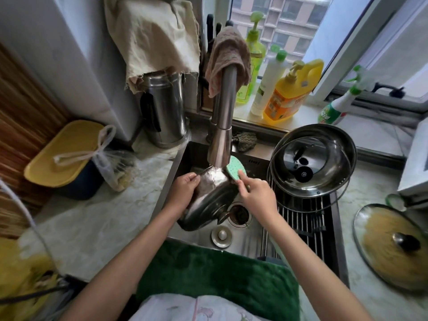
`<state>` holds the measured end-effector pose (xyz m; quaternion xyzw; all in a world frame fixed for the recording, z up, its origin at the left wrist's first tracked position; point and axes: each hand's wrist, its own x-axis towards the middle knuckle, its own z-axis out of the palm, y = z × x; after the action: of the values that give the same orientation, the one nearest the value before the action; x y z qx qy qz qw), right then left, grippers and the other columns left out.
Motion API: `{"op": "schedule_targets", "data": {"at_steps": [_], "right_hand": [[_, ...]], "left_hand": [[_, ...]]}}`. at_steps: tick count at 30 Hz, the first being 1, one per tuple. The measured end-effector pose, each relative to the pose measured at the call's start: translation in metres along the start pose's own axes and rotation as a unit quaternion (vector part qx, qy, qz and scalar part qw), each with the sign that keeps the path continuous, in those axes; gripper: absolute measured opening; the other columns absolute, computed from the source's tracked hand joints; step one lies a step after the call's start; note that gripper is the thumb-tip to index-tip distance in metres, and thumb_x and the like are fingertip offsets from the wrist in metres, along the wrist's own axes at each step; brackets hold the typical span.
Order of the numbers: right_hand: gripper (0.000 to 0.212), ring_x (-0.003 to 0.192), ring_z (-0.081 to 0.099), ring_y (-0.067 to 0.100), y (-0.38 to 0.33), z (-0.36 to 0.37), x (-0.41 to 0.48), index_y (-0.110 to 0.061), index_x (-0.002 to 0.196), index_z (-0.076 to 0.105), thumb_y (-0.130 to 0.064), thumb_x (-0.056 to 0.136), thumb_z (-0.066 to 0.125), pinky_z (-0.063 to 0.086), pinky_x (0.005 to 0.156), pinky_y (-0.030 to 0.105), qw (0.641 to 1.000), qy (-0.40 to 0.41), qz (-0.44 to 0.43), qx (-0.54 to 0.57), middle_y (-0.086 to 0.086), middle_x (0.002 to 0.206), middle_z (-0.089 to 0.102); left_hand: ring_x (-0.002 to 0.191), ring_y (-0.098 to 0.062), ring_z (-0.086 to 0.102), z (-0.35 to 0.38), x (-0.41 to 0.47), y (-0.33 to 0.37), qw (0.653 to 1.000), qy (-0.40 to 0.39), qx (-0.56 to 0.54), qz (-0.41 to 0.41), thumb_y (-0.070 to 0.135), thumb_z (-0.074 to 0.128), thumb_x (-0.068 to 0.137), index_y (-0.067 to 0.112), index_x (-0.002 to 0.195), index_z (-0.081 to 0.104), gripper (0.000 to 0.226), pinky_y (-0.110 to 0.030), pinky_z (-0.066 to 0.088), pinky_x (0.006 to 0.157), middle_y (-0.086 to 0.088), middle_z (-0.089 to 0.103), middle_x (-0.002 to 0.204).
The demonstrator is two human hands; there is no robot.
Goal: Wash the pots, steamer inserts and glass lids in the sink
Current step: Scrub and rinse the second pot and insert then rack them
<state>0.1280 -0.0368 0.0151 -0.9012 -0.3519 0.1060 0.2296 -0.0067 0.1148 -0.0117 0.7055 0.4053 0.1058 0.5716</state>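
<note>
- Pot (209,202) lies tilted on its side in the sink (249,239), directly under the faucet (223,126), base turned up toward the spout; water from the spout strikes that base.
- Left hand (184,185) is on the pot's far-left edge, left of the faucet – grip closed on the rim, fingers curled over it.
- Right hand (256,193) is just right of the faucet spout – grip closed on a green sponge (235,169), index finger laid along it; the sponge touches the pot's upper right side.
- Drain strainer (239,213) sits just below the pot, nearer the person than the faucet; a round stopper (221,235) lies nearer still.
- Drying rack (303,216) spans the sink's right part, right of the faucet. On it rests a steel pot (324,140) with a glass lid (303,172) leaning in and against it, knob visible.
- Second glass lid (391,244) lies on the worktop (370,188) far right of the faucet, soiled underneath.
- Behind the faucet, on the sill: detergent bottles (287,93). A cloth (228,56) hangs over the faucet neck.
- Left of the faucet: a steel kettle (163,110) under a draped towel (152,35).
</note>
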Motion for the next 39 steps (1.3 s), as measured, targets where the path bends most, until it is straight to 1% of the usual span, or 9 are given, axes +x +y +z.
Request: {"op": "schedule_targets", "data": {"at_steps": [3, 9, 13, 18, 22, 27, 31, 36, 39], "right_hand": [[0.037, 0.063, 0.063, 0.02, -0.013, 0.007, -0.028, -0.037, 0.13, 0.055, -0.041, 0.094, 0.051, 0.048, 0.055, 0.029, 0.988, -0.028, -0.149, -0.016, 0.004, 0.078, 0.073], [0.035, 0.067, 0.063, 0.02, 0.0, -0.004, 0.011, -0.032, 0.129, 0.057, -0.036, 0.095, 0.051, 0.036, 0.053, 0.027, 0.999, 0.028, -0.017, 0.006, 0.005, 0.084, 0.073], [0.036, 0.05, 0.06, 0.018, -0.021, 0.004, -0.016, -0.037, 0.13, 0.055, -0.039, 0.094, 0.052, 0.047, 0.049, 0.027, 0.98, -0.007, -0.2, -0.019, 0.001, 0.061, 0.068], [0.038, 0.081, 0.065, 0.024, -0.001, -0.001, 0.013, -0.032, 0.133, 0.054, -0.037, 0.096, 0.047, 0.039, 0.058, 0.031, 1.0, 0.021, -0.015, -0.005, 0.008, 0.09, 0.072], [0.036, 0.047, 0.06, 0.016, -0.023, 0.007, -0.021, -0.033, 0.128, 0.058, -0.037, 0.094, 0.052, 0.043, 0.046, 0.023, 0.977, 0.004, -0.211, -0.017, -0.001, 0.057, 0.066], [0.036, 0.059, 0.056, 0.016, 0.003, 0.002, 0.003, -0.029, 0.13, 0.057, -0.033, 0.095, 0.051, 0.036, 0.049, 0.026, 0.998, 0.042, 0.017, 0.043, 0.006, 0.078, 0.071], [0.034, 0.046, 0.054, 0.016, -0.02, 0.008, -0.027, -0.034, 0.127, 0.058, -0.035, 0.093, 0.056, 0.038, 0.044, 0.026, 0.989, 0.023, -0.147, 0.011, -0.002, 0.054, 0.062], [0.036, 0.067, 0.063, 0.019, 0.001, 0.001, 0.006, -0.03, 0.13, 0.056, -0.033, 0.095, 0.051, 0.037, 0.053, 0.028, 0.998, 0.046, 0.022, 0.033, 0.008, 0.088, 0.073], [0.036, 0.05, 0.057, 0.015, -0.021, 0.01, -0.021, -0.033, 0.13, 0.056, -0.035, 0.094, 0.054, 0.038, 0.046, 0.023, 0.993, 0.035, -0.097, 0.057, 0.003, 0.07, 0.071]], "left_hand": [[0.076, -0.02, 0.06, -0.003, -0.001, 0.001, 0.998, 0.002, 0.05, 0.026, 0.025, 0.048, 0.097, 0.023, 0.067, 0.059, 0.032, -0.033, 0.043, 0.069, 0.002, 0.064, 0.072], [0.077, -0.014, 0.061, -0.002, -0.005, 0.01, 0.998, -0.009, -0.059, 0.003, 0.022, 0.045, 0.099, 0.02, 0.075, 0.062, 0.029, -0.026, 0.042, 0.069, 0.003, 0.065, 0.075], [0.081, -0.013, 0.061, -0.003, -0.001, 0.01, 0.998, 0.003, -0.055, -0.004, 0.02, 0.045, 0.098, 0.025, 0.078, 0.064, 0.028, -0.032, 0.046, 0.076, 0.005, 0.067, 0.079], [0.073, -0.02, 0.058, -0.006, 0.0, 0.007, 0.998, 0.008, -0.064, 0.002, 0.024, 0.048, 0.097, 0.01, 0.073, 0.061, 0.031, -0.034, 0.041, 0.072, -0.002, 0.062, 0.069], [0.075, -0.016, 0.059, -0.005, -0.003, 0.008, 0.998, 0.006, -0.056, -0.006, 0.02, 0.043, 0.099, 0.029, 0.073, 0.061, 0.033, -0.033, 0.045, 0.074, 0.006, 0.063, 0.072], [0.075, -0.019, 0.061, -0.004, -0.005, 0.008, 0.997, -0.009, -0.07, -0.007, 0.024, 0.046, 0.098, 0.019, 0.07, 0.061, 0.032, -0.035, 0.045, 0.077, 0.003, 0.065, 0.069], [0.08, -0.015, 0.064, -0.002, -0.005, 0.011, 0.999, -0.005, -0.045, -0.009, 0.025, 0.047, 0.098, 0.021, 0.077, 0.067, 0.029, -0.033, 0.046, 0.077, 0.006, 0.068, 0.075], [0.082, -0.017, 0.063, 0.0, -0.007, 0.014, 1.0, 0.002, 0.005, 0.006, 0.035, 0.044, 0.097, 0.02, 0.083, 0.066, 0.03, -0.029, 0.043, 0.07, 0.003, 0.069, 0.082], [0.073, -0.016, 0.06, 0.0, -0.005, 0.021, 1.0, 0.005, 0.012, 0.018, 0.029, 0.043, 0.099, 0.024, 0.074, 0.061, 0.031, -0.029, 0.042, 0.065, 0.006, 0.064, 0.071]]}}
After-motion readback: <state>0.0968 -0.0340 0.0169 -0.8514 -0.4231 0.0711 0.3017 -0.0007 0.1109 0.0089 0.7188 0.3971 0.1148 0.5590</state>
